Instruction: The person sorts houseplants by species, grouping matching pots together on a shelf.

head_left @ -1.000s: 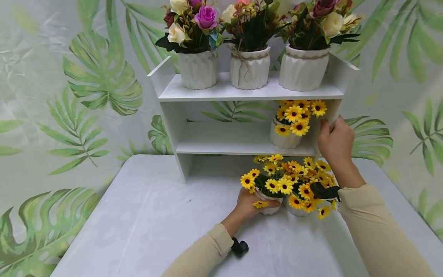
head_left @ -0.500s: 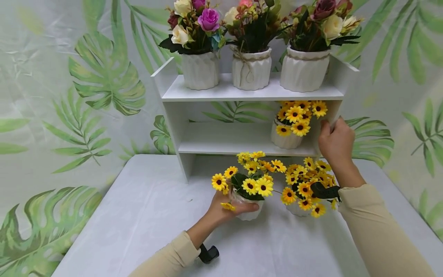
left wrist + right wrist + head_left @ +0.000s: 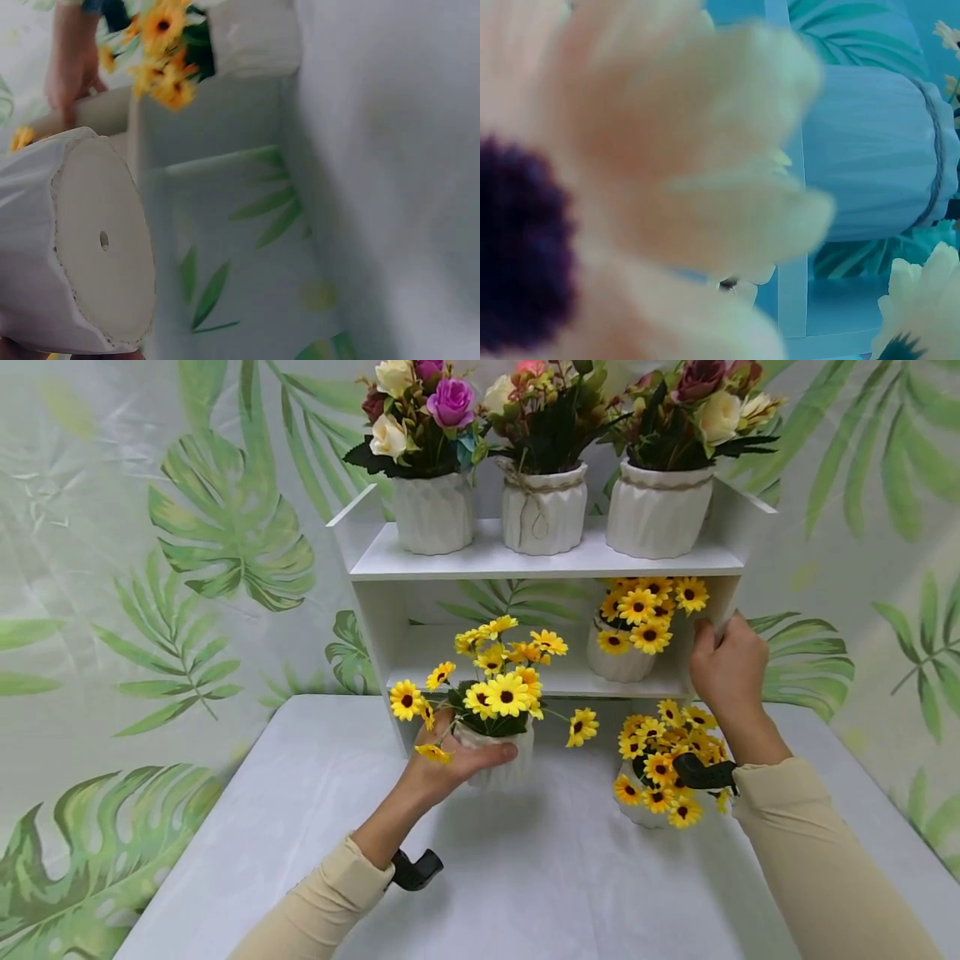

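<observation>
My left hand (image 3: 442, 768) grips a white pot of yellow daisy-like flowers (image 3: 504, 760), lifted off the table in front of the shelf. In the left wrist view the underside of this pot (image 3: 105, 240) shows, with a small hole in it. My right hand (image 3: 727, 672) grips the right side panel of the white shelf (image 3: 480, 660). Below that arm a second pot of yellow flowers (image 3: 660, 768) stands on the table. A third yellow-flowered pot (image 3: 622, 652) sits at the right end of the middle shelf. A blurred flower (image 3: 667, 150) covers much of the right wrist view.
Along the top shelf stand a left rose pot (image 3: 433, 510), a middle rose pot (image 3: 543, 510) and a right rose pot (image 3: 660, 510), all white. A white cloth covers the table (image 3: 300, 793). Behind hangs a leaf-patterned backdrop (image 3: 225, 527).
My left hand has lifted its flower pot from beside the other table pot, moving it left and up to the front of the middle shelf. My right hand stays on the side panel.
</observation>
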Demonstrator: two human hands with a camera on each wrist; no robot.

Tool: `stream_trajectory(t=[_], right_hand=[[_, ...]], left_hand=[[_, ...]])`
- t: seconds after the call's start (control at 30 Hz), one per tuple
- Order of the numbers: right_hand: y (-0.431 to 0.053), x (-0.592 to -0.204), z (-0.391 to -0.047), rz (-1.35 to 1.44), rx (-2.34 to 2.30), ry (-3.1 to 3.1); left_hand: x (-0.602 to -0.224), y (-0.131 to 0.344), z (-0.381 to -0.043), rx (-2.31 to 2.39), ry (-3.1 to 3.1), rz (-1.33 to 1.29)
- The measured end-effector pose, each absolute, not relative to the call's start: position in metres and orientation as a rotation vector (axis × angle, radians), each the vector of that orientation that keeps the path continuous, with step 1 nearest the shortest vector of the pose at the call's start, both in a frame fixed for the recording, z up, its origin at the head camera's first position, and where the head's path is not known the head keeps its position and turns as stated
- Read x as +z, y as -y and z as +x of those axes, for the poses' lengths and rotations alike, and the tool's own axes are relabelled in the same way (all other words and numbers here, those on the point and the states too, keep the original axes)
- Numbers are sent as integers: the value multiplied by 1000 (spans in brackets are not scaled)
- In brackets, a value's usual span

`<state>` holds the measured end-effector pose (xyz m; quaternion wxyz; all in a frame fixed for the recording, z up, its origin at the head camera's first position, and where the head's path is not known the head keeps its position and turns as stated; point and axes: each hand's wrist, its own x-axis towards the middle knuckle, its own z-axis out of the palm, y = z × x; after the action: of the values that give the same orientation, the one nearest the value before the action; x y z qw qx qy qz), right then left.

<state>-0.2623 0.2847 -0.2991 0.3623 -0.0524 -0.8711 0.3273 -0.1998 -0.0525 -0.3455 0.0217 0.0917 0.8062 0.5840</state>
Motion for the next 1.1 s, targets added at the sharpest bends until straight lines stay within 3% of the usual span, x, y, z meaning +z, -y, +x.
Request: stream_trajectory(t=[0.23, 0.47, 0.9, 1.1], right_hand=[[-283, -298, -262, -159, 846, 2248], [-286, -297, -262, -155, 837, 2237], [-283, -299, -261, -141, 830, 2237], [-285, -300, -262, -132, 833, 2226]], left_hand=[[-317, 57, -212, 1833, -2519, 371], [-300, 48, -229, 1840, -2502, 261], [-307, 27, -276, 2029, -2418, 464], [-306, 20, -293, 1981, -2442, 347]])
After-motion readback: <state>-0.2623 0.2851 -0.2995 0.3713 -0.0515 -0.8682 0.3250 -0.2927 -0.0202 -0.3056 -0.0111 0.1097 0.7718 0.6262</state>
